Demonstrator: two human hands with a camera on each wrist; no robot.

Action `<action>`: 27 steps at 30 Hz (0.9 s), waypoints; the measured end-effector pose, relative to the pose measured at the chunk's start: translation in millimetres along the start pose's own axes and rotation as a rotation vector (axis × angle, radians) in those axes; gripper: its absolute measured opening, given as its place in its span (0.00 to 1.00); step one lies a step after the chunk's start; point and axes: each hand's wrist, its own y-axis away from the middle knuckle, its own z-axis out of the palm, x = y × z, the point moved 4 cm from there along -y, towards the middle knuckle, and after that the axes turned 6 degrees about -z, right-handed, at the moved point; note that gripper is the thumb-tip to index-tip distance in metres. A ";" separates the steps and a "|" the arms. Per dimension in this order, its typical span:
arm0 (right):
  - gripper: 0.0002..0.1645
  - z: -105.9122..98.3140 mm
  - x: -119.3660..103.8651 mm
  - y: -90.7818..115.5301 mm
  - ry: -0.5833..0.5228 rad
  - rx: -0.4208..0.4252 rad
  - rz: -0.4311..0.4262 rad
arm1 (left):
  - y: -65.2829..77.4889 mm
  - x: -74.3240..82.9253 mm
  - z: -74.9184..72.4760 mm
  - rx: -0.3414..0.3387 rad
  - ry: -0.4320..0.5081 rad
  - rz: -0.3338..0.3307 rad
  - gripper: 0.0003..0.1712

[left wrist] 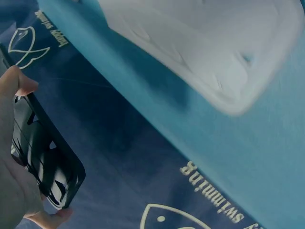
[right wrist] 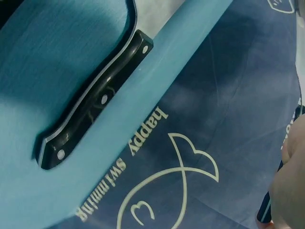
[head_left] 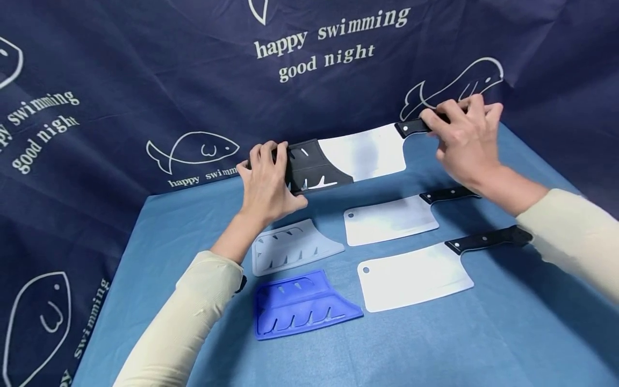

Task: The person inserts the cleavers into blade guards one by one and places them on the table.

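Above the far side of the table a cleaver [head_left: 369,153] is held up level, its blade partly inside a black blade cover [head_left: 309,161]. My left hand [head_left: 266,180] grips the cover at its left end, fingers over the top edge and thumb below; the left wrist view has this black cover at its left border. With my right hand [head_left: 466,137] I hold the cleaver's black handle [head_left: 411,127]. Part of the blade near the handle shows bare. In the right wrist view only a piece of that hand [right wrist: 290,176] appears, at the right border.
Two more cleavers lie on the blue cloth, one farther back [head_left: 391,219] and one nearer [head_left: 416,277], handles to the right. Left of them lie a whitish blade cover [head_left: 295,247] and a blue blade cover [head_left: 304,306]. A dark printed curtain [head_left: 193,80] hangs behind the table.
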 end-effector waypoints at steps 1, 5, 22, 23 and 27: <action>0.11 -0.1 -0.5 0.4 0.004 -0.007 0.004 | -0.2 0.7 0.3 -0.005 0.000 -0.009 0.61; 0.12 0.8 -3.1 1.7 0.013 -0.027 0.002 | 1.1 2.3 2.5 -0.025 -0.001 -0.030 0.61; 0.25 13.6 -39.7 -8.8 -0.038 0.061 -0.066 | -7.6 40.8 2.0 -0.061 0.033 -0.011 0.63; 0.24 15.4 -43.8 -10.2 -0.036 0.064 -0.061 | -8.8 42.6 1.4 -0.067 0.029 -0.017 0.63; 0.21 19.8 -53.0 -14.5 -0.007 0.024 -0.046 | -11.1 42.5 0.6 -0.082 -0.002 -0.045 0.63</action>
